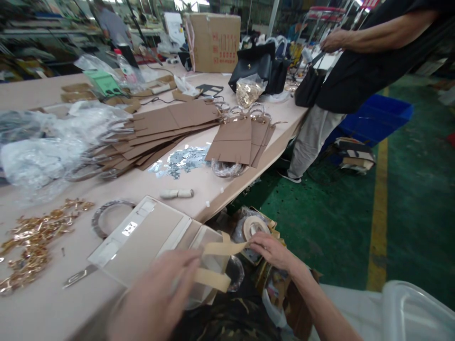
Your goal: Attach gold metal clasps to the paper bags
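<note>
Between the pinched fingers of my right hand [270, 249] is the end of a tan tape strip [222, 248], stretched out to the left. My left hand [156, 293] is smeared by motion over the near edge of a pale flat bag panel [149, 239]; whether its fingers hold anything cannot be made out. A second tan strip [212, 278] sticks out to the right beside the left fingertips. The panel lies at the table edge, with clear film and a plastic-wrapped handle [235, 273] at its right end. Behind my right hand sits a tape roll [254, 228].
Gold hardware pieces [31, 241], a knife [78, 276], a ring-shaped handle [106, 215] and a white marker-like stick [177, 193] lie on the table [117, 189]. Farther back are metal plates [185, 160], brown panels [174, 116] and a carton [215, 42]. Another person [369, 61] stands right.
</note>
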The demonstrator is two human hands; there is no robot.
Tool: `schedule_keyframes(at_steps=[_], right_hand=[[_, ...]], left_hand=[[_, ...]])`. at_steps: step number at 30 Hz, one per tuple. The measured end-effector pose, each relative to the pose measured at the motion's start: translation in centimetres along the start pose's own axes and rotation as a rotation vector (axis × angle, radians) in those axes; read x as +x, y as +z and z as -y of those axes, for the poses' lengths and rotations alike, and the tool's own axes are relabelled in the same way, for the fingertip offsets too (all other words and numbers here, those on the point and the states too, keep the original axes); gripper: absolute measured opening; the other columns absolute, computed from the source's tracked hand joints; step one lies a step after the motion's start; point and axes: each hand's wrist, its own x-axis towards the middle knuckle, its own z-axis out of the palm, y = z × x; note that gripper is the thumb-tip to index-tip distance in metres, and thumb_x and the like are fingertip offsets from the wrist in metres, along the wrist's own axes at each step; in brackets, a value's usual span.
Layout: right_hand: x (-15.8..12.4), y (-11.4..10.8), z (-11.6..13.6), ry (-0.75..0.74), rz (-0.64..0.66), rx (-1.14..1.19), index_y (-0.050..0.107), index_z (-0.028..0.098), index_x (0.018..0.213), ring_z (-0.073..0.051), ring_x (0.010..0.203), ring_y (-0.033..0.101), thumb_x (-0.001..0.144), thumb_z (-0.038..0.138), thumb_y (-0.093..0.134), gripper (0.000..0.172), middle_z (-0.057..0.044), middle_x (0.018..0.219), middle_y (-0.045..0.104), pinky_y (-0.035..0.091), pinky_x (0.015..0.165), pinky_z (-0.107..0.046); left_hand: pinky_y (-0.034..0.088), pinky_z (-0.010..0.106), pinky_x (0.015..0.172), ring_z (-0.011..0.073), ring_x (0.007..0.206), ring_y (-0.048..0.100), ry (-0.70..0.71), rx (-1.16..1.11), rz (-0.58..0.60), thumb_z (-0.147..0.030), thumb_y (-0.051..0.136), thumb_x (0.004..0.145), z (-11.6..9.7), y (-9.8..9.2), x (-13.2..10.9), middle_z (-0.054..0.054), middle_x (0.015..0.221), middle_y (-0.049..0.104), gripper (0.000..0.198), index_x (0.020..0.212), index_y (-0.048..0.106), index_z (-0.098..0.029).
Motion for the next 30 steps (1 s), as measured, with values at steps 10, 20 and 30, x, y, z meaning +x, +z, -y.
schedule_keyframes(at_steps=[10, 20, 30], right_hand=[[0.3, 0.5, -0.4, -0.141, -0.060, -0.012, 0.073, 0.024, 0.098, -0.022, 0.093, 0.064, 0.105, 0.032, 0.049, 0.026, -0.007, 0.091, 0.069, 0.052, 0.088, -0.038], [0.8, 5.3, -1.6, -0.041, -0.467, 0.293, 0.076, 0.024, 0.090, -0.024, 0.101, 0.067, 0.102, 0.037, 0.056, 0.027, -0.008, 0.096, 0.073, 0.052, 0.098, -0.044], [0.9, 6.7, -14.1, 0.618, -1.103, 0.552, 0.074, 0.016, 0.103, -0.025, 0.091, 0.070, 0.083, 0.067, 0.065, 0.056, -0.008, 0.098, 0.077, 0.057, 0.085, -0.037]], left_hand=[[0.057, 0.043, 0.090, 0.0294, 0.103, 0.071, 0.082, 0.257, 0.719, -0.005, 0.039, 0.096, -2.5, 16.8, 5.7, 0.019, 0.103, 0.074, 0.034, 0.110, 0.069, -0.011], [0.042, 0.028, 0.069, 0.0189, 0.077, 0.066, -0.189, -0.136, 0.608, -0.033, 0.040, 0.104, 1.3, 18.4, 6.0, 0.006, 0.081, 0.072, 0.037, 0.080, 0.065, -0.018], [0.035, 0.023, 0.052, 0.0112, 0.054, 0.046, -0.461, -0.694, 0.158, -0.056, 0.049, 0.100, 2.7, 4.3, 4.8, -0.004, 0.061, 0.049, 0.044, 0.082, 0.062, -0.018]])
